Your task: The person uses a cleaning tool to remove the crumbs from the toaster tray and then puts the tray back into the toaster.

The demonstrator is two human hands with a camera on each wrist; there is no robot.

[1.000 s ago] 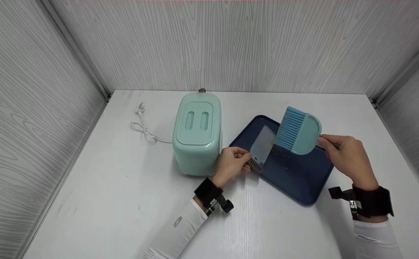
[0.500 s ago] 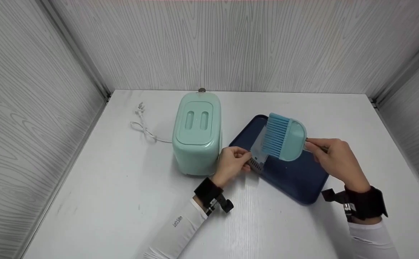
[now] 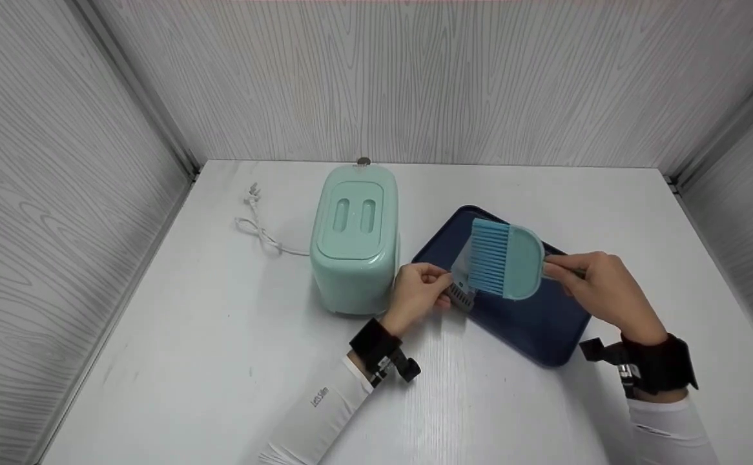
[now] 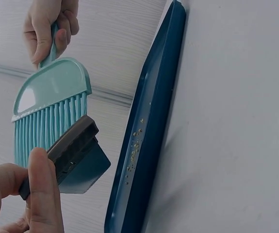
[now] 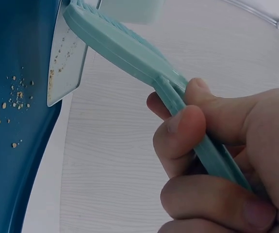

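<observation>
My left hand (image 3: 415,294) pinches the dark slotted edge of a crumb tray (image 3: 460,294), a thin flat plate held tilted over a navy serving tray (image 3: 538,336). My right hand (image 3: 609,290) grips the handle of a mint brush (image 3: 524,263) with blue bristles. In the head view the bristles cover much of the plate. The right wrist view shows crumbs scattered on the crumb tray (image 5: 64,63) and more crumbs (image 5: 19,97) on the navy tray below. Seen from the left wrist, the brush (image 4: 54,85) stands behind the crumb tray's dark edge (image 4: 73,145).
A mint toaster (image 3: 354,278) with a slotted lid stands just left of my left hand. Its white cord and plug (image 3: 257,226) lie to the left on the white table (image 3: 189,336). Grey wood-grain walls (image 3: 415,84) enclose the back and sides.
The brush has swung left and down across the crumb tray, and my right hand has moved left with it. My left hand holds the crumb tray in the same place.
</observation>
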